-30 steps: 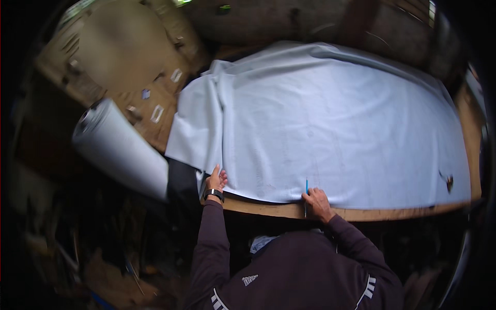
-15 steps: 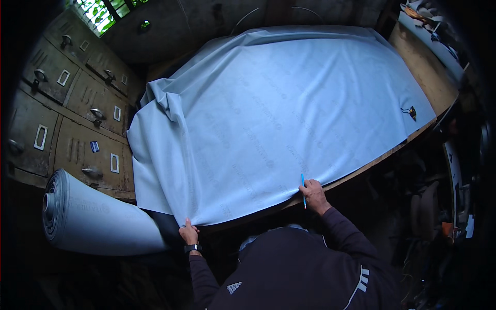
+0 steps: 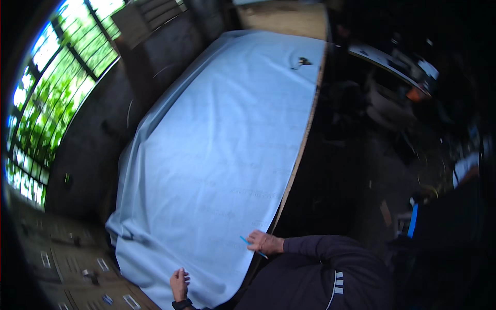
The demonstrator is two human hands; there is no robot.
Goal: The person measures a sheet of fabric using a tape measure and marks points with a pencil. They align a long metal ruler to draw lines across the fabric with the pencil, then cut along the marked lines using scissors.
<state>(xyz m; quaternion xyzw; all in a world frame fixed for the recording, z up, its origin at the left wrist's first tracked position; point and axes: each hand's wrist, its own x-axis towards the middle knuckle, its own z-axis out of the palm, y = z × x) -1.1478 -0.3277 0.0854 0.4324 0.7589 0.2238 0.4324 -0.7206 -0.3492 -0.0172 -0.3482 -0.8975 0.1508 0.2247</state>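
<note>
A large pale blue-grey sheet of fabric [image 3: 217, 155] covers the long table, with loose folds along its left side and near end. My right hand [image 3: 267, 242] rests at the sheet's right edge with a blue pencil [image 3: 245, 239] gripped in its fingers. Over the near left part of the sheet is my left hand [image 3: 179, 285], a dark watch [image 3: 182, 304] on its wrist. Its fingers are slightly bent and apart, with nothing in them. Towards the far right corner, a small dark and brass-coloured object [image 3: 304, 61] lies on the sheet.
Worn metal lockers [image 3: 77, 258] with handles stand at the lower left. A barred window [image 3: 67, 93] is at the upper left. The wooden table edge [image 3: 302, 150] runs down the right side. Across the dark floor are a white-topped bench [image 3: 387, 67] and scattered items.
The view has swung to the right, and the fabric roll is out of sight. My left hand has let go of the sheet's near edge. My right hand keeps the pencil.
</note>
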